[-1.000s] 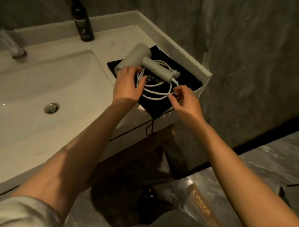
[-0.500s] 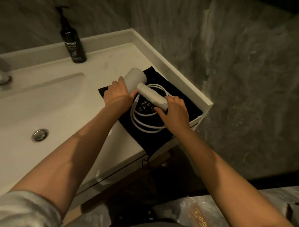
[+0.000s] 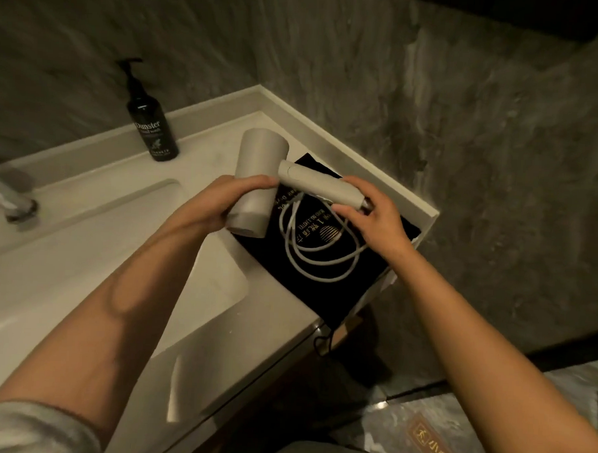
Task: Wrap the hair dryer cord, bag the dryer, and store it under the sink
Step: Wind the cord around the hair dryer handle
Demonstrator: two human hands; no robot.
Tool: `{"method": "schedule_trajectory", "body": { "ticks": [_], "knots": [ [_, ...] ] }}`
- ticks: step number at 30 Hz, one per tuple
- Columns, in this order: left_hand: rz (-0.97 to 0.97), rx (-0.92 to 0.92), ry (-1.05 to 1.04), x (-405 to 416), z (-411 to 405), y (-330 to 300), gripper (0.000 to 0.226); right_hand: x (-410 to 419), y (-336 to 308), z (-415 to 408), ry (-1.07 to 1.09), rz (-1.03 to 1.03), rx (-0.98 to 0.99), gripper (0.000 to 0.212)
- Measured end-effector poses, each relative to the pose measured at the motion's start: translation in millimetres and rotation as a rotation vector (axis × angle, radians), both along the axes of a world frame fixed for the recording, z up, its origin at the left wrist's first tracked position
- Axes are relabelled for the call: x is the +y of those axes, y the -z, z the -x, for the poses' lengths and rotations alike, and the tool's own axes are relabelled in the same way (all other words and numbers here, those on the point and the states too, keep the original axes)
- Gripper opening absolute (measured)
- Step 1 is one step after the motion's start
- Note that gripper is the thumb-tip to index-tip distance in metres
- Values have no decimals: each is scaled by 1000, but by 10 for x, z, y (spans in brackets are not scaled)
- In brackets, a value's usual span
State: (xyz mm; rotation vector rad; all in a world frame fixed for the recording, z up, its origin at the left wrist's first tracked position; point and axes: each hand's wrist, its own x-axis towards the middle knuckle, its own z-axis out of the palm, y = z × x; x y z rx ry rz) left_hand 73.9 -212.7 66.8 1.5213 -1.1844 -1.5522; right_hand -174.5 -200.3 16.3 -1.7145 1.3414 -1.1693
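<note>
A pale grey hair dryer [image 3: 259,169] is lifted above the counter at the sink's right end. My left hand [image 3: 220,202] grips its barrel from the left side. My right hand [image 3: 373,212] grips the end of its handle, where the cord comes out. The white cord [image 3: 320,258] hangs down in loose loops onto a black cloth bag [image 3: 308,288] with gold print, which lies flat on the counter under the dryer. The bag's drawstring [image 3: 320,343] dangles over the counter's front edge.
A black pump bottle [image 3: 151,124] stands at the back of the white counter [image 3: 198,153]. The basin [image 3: 84,237] lies left, with a tap [image 3: 11,200] at the left edge. Grey stone walls close in behind and right. A floor sign [image 3: 438,448] shows below.
Both hands have taken hold of the dryer and lifted it off the bag. My right hand moved from the cord loops to the handle's end; the cord now hangs from it.
</note>
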Motion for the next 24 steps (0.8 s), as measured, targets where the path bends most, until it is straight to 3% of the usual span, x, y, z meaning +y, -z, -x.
{"method": "schedule_trajectory", "body": {
  "ticks": [3, 8, 10, 13, 15, 20, 24],
  "knots": [
    [17, 193, -37, -19, -64, -127, 41, -35, -258, -57, 5, 32, -66, 45],
    [187, 200, -207, 44, -111, -372, 49, -111, -563, -189, 94, -83, -341, 62],
    [244, 208, -257, 76, -152, -466, 60, -101, -612, -274, 108, -98, -497, 54],
    [273, 372, -360, 112, -182, -608, 65, -59, -634, -419, 95, -70, -706, 22],
    [273, 512, -456, 119, -181, -702, 68, -28, -642, -527, 99, -13, -675, 8],
    [292, 649, -639, 179, -156, -876, 93, -5, -589, -715, 89, 96, -429, 32],
    [318, 725, -687, 208, -173, -969, 79, -96, -473, -699, 44, 113, -261, 34]
  ]
}}
